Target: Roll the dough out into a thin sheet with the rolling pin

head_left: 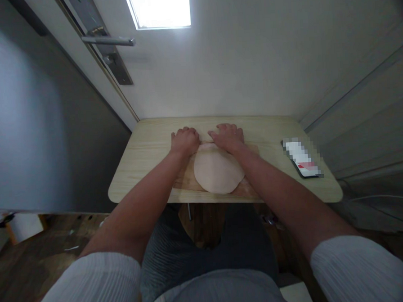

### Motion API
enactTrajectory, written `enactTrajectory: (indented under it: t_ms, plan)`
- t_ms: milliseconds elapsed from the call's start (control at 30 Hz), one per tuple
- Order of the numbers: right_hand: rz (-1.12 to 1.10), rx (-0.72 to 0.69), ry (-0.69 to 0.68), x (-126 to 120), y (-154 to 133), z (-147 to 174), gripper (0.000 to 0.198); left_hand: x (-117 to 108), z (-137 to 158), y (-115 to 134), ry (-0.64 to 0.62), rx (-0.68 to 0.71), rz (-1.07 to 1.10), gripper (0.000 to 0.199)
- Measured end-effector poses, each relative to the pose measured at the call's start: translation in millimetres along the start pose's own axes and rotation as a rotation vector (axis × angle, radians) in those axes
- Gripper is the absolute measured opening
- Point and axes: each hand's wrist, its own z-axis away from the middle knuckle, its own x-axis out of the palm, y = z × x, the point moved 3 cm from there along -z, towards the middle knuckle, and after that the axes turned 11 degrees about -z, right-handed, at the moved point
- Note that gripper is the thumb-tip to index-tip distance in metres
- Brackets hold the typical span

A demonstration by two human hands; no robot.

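Note:
A flat, roughly round sheet of pale dough (218, 170) lies on a thin brown wooden board (182, 180). My left hand (186, 140) is palm down with curled fingers at the upper left of the dough. My right hand (228, 136) is at its upper right, also palm down, the fingers bent and the thumb pointing inward. Between the hands a narrow line runs along the dough's far edge. Whatever lies under the palms is hidden, and I cannot tell what the fingers close on.
The board rests on a small light wood table (137, 163) with rounded corners. A phone (301, 158), its screen blurred out, lies at the table's right. Behind stands a white door with a metal handle (109, 40). A grey panel (52, 132) rises on the left.

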Motion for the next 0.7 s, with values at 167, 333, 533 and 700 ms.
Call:
enactTrajectory:
  t_ms: [167, 333, 533, 700]
  plan:
    - [0.023, 0.012, 0.000, 0, 0, 8, 0.063, -1, 9, 2, -0.007, 0.008, -0.010, 0.043]
    - [0.014, -0.017, 0.045, 0, 0, 22, 0.058, 0, 16, 4, 0.004, 0.013, -0.008, 0.045]
    - [0.007, -0.032, 0.122, 1, 1, 38, 0.054, 4, 28, 6, 0.041, 0.007, -0.001, 0.047]
    - [0.026, -0.051, 0.173, 3, 2, 52, 0.052, 4, 41, 9, 0.085, 0.001, 0.010, 0.050]
